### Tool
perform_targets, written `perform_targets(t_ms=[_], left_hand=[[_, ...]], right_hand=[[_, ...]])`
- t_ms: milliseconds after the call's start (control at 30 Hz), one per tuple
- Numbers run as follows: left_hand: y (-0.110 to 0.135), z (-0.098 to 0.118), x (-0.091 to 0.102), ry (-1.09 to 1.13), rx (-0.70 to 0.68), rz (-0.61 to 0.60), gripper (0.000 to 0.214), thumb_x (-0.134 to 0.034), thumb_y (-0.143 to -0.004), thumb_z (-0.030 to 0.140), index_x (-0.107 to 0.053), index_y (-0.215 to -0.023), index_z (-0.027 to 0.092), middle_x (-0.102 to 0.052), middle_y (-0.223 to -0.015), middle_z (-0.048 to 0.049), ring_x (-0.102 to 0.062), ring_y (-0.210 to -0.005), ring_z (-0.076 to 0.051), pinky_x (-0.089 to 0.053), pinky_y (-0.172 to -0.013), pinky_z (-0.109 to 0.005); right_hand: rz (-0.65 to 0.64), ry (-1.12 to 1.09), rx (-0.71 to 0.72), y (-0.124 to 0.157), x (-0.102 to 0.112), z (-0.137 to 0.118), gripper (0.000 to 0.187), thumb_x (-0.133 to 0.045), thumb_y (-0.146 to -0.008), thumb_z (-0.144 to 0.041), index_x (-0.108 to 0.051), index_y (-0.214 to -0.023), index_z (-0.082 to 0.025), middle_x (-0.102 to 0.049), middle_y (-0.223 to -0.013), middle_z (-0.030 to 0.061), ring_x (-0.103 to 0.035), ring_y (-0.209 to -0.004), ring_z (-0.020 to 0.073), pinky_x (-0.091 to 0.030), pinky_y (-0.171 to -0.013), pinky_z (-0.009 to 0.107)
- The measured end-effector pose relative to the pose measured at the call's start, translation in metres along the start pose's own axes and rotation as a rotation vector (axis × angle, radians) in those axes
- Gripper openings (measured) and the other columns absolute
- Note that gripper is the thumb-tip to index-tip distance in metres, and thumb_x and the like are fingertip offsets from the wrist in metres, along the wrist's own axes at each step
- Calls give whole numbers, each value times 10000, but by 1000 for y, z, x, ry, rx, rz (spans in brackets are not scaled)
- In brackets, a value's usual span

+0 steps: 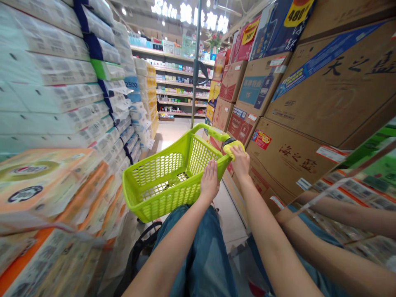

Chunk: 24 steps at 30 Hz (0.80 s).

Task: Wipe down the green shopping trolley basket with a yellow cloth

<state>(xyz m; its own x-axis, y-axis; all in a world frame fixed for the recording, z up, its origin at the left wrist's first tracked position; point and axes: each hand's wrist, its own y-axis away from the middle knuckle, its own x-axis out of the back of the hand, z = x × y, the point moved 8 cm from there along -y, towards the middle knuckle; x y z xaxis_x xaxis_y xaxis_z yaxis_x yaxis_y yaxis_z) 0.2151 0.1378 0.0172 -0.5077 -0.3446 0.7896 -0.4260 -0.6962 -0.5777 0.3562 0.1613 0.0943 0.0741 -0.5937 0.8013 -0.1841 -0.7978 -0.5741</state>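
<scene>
A lime-green shopping basket (167, 197) with perforated sides stands tilted in front of my knees. Its handle (216, 133) rises at the far right end. My left hand (210, 178) lies with straight fingers against the near rim, close to the right corner; its thumb is hidden. My right hand (239, 160) is closed on a bright yellow cloth (230, 148), pressed to the end of the handle beside a dark patch. Inside the basket I see only its slatted bottom.
Stacked tissue packs (62, 90) rise at left, with orange packs (40, 185) nearer. Cardboard cartons (303, 90) wall the right, beside a reflective surface (343, 206) mirroring my arms. Ahead stand a glass door's dark handle (201, 72) and stocked shelves (176, 80).
</scene>
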Motion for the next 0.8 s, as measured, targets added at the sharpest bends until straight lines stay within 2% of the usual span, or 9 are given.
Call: perform_targets(t_ms=[67,133,300,367,467,567,633,700,800], left_hand=[[1,0,0,3,4,-5,903,-532,-772,156,-69,-1540,48,-82,-1636,-142,-7,-1513,-229,-156,-1239,-405],[1,0,0,11,6,-4,903,-535,-770,157,-76,-1539,44,-78,-1636,-142,-2,-1513,-231,-153,-1239,-406],[0,-1,-1,26,13,-6,828,-492,-804,148,-115,-1533,31,-135,-1625,-158,-51,-1512,-240,-167,-1235,-413],[-1,-2,-1,28,21,-10,803,-473,-816,145,-125,-1532,36,-170,-1619,-157,-82,-1510,-241,-173,-1234,-409],[0,-1,0,39,2,-4,841,-500,-801,152,-105,-1538,53,-151,-1626,-149,-69,-1511,-241,-172,-1235,-409],[0,0,3,47,-8,7,908,-532,-775,155,-57,-1542,57,-105,-1633,-148,-25,-1512,-237,-162,-1236,-412],[0,0,3,54,-2,8,933,-539,-765,149,-33,-1544,61,-94,-1634,-150,-19,-1513,-236,-161,-1236,-417],[0,0,2,62,2,7,938,-539,-763,143,-25,-1544,63,-92,-1633,-154,-25,-1513,-238,-163,-1235,-423],[-1,-1,-1,49,10,2,881,-510,-791,146,-58,-1543,58,-110,-1631,-154,-42,-1513,-236,-165,-1234,-419]], right_hand=[[33,-8,-72,-13,4,16,538,-397,-853,-75,-534,-1353,-219,-488,-1484,79,-330,-1427,236,-244,-1107,482],[57,-18,-104,-12,2,14,560,-398,-832,-61,-533,-1355,-209,-484,-1487,77,-316,-1434,238,-237,-1114,482],[22,-28,5,37,-19,-38,633,-397,-796,-23,-509,-1379,-242,-467,-1503,41,-286,-1449,196,-208,-1143,465],[-7,-37,62,47,-21,-47,643,-398,-796,-17,-515,-1374,-272,-496,-1482,16,-304,-1439,159,-222,-1146,426],[-9,-40,47,29,-9,-26,608,-430,-801,-42,-539,-1351,-277,-514,-1466,12,-329,-1427,165,-242,-1139,424],[36,-40,-81,-6,7,14,579,-429,-812,-62,-538,-1355,-231,-469,-1500,63,-327,-1432,224,-260,-1116,480],[53,-52,-151,-17,10,26,580,-422,-809,-57,-540,-1356,-208,-451,-1511,84,-329,-1432,236,-275,-1106,471],[58,-53,-170,-10,5,18,596,-419,-803,-47,-531,-1365,-207,-444,-1517,77,-313,-1442,229,-265,-1114,452],[35,-23,-78,23,-9,-20,625,-402,-807,-32,-503,-1389,-236,-441,-1521,51,-281,-1459,211,-224,-1136,448]])
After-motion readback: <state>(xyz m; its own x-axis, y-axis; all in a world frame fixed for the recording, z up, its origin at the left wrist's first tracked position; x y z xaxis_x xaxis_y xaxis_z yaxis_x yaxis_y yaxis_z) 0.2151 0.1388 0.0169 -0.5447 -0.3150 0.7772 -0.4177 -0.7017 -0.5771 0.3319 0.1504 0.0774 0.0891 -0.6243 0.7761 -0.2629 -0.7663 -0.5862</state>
